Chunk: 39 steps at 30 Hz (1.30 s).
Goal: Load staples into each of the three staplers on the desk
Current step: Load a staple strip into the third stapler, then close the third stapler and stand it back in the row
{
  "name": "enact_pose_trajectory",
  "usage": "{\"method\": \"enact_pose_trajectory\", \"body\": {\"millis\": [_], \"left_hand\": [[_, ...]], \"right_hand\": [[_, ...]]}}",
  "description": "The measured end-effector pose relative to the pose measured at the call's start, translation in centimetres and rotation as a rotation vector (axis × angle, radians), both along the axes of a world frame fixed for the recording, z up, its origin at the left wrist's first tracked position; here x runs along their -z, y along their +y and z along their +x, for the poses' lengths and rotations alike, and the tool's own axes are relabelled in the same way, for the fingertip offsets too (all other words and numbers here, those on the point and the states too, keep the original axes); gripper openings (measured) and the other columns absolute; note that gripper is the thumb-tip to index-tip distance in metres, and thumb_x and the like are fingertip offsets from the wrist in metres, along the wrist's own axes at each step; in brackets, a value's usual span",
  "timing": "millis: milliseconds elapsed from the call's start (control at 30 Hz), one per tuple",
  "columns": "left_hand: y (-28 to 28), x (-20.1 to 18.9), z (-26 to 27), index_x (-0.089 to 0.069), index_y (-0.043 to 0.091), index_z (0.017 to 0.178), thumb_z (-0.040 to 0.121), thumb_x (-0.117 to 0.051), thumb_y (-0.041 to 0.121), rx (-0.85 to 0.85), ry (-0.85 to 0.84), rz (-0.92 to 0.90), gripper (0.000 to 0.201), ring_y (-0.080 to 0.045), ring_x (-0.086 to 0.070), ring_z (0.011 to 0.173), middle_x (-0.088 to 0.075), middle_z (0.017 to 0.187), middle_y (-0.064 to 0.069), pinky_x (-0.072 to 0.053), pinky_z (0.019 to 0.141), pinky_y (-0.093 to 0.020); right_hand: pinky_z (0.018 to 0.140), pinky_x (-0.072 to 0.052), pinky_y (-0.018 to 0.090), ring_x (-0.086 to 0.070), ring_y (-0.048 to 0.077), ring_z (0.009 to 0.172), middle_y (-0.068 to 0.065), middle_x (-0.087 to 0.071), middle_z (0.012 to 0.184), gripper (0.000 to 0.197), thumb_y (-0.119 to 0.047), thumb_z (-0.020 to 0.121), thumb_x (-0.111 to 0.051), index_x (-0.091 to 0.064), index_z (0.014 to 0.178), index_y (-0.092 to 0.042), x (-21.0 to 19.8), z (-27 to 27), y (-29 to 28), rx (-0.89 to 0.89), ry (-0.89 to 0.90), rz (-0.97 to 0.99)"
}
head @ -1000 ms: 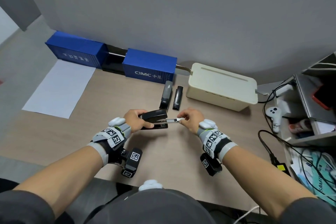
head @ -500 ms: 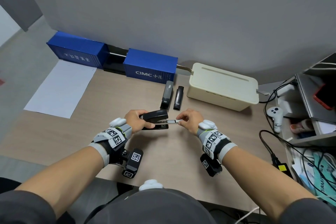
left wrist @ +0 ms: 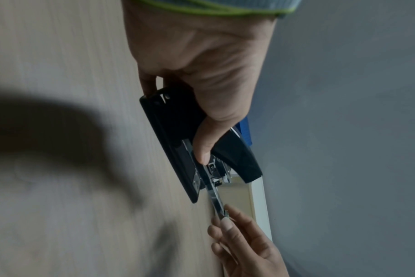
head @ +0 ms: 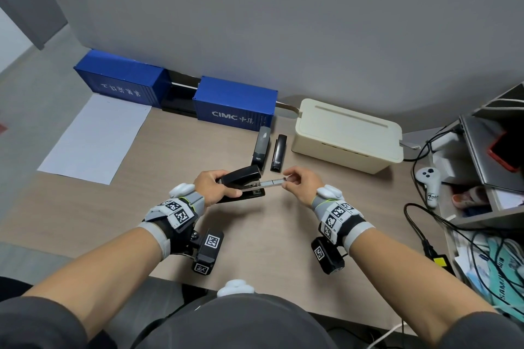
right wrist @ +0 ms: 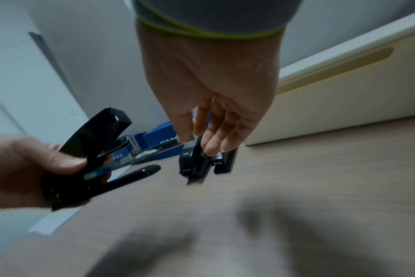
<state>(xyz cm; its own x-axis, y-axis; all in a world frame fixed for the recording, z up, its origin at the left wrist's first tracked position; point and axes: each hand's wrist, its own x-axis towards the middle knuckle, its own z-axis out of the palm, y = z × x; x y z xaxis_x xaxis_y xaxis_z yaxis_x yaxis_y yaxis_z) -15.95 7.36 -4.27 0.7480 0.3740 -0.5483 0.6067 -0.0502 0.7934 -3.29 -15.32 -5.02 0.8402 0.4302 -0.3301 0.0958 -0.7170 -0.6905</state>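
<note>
My left hand (head: 212, 186) grips a black stapler (head: 241, 177) by its rear half, just above the wooden desk (head: 255, 235), with its top lifted. A metal staple tray (head: 270, 182) sticks out of its front to the right. My right hand (head: 290, 180) pinches the tray's outer end between thumb and fingertips. The left wrist view shows the stapler (left wrist: 175, 135) and the tray (left wrist: 216, 198). In the right wrist view the tray (right wrist: 154, 151) is blurred. Two more shut staplers, a grey one (head: 261, 149) and a black one (head: 278, 152), lie side by side just beyond the hands.
A cream lidded box (head: 348, 136) stands at the back right. Two blue container-shaped boxes (head: 235, 105) (head: 122, 79) line the wall. A white sheet (head: 96, 139) lies at the left. A white controller (head: 429, 181), cables (head: 425, 232) and a cluttered shelf fill the right edge.
Little has changed. Both hands keep their holds, and the tray end in my right hand has shifted slightly to the right.
</note>
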Motion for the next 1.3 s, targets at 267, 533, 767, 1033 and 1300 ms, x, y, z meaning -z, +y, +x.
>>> {"method": "enact_pose_trajectory", "body": {"millis": [267,533,767,1033,1300], "left_hand": [[-0.7,-1.1,0.7,-0.075,0.024,0.087,0.061,-0.09,0.012,-0.002,-0.067,0.022,0.033,-0.018,-0.059,0.07,-0.067,0.075,0.001,-0.045,0.064,-0.025],[-1.1,-2.1,2.0,-0.078,0.04,0.083,0.051,-0.088,0.027,-0.104,-0.164,0.034,0.037,-0.019,-0.068,0.079,-0.077,0.084,0.003,-0.056,0.08,-0.035],[-1.4,-2.9,2.9,-0.076,0.034,0.091,0.063,-0.088,0.017,-0.182,-0.214,0.068,0.035,-0.019,-0.069,0.079,-0.075,0.082,0.007,-0.058,0.078,-0.032],[0.2,-4.1,4.4,-0.072,0.023,0.089,0.075,-0.08,0.019,-0.217,-0.216,0.011,0.016,-0.02,-0.068,0.077,-0.073,0.084,-0.002,-0.056,0.074,-0.032],[2.8,-2.6,6.8,-0.075,0.014,0.093,0.082,-0.074,0.022,-0.278,-0.111,-0.088,0.013,-0.023,-0.064,0.069,-0.071,0.079,-0.006,-0.048,0.054,-0.023]], "right_hand": [[0.062,-0.049,0.023,-0.071,0.026,0.068,0.012,-0.073,0.076,0.012,-0.003,0.081,-0.063,-0.067,0.08,-0.014,-1.9,0.1,1.7,0.246,0.201,0.249],[0.076,-0.047,0.02,-0.062,0.013,0.088,0.006,-0.071,0.096,0.036,0.006,0.078,-0.056,-0.071,0.105,-0.013,-4.0,-0.8,3.7,0.169,0.266,0.29],[0.089,-0.055,0.044,-0.062,0.021,0.089,0.009,-0.066,0.104,0.041,0.007,0.081,-0.046,-0.07,0.107,-0.014,-5.3,-1.1,5.3,0.267,0.367,0.374],[0.086,-0.053,0.034,-0.061,0.018,0.096,0.003,-0.064,0.11,0.048,0.005,0.081,-0.047,-0.063,0.121,-0.016,-6.4,0.4,7.7,0.097,0.287,0.342],[0.081,-0.056,0.039,-0.066,0.021,0.084,0.002,-0.071,0.093,0.028,-0.01,0.082,-0.052,-0.07,0.091,-0.029,-3.0,3.8,7.2,0.177,0.167,0.197]]}}
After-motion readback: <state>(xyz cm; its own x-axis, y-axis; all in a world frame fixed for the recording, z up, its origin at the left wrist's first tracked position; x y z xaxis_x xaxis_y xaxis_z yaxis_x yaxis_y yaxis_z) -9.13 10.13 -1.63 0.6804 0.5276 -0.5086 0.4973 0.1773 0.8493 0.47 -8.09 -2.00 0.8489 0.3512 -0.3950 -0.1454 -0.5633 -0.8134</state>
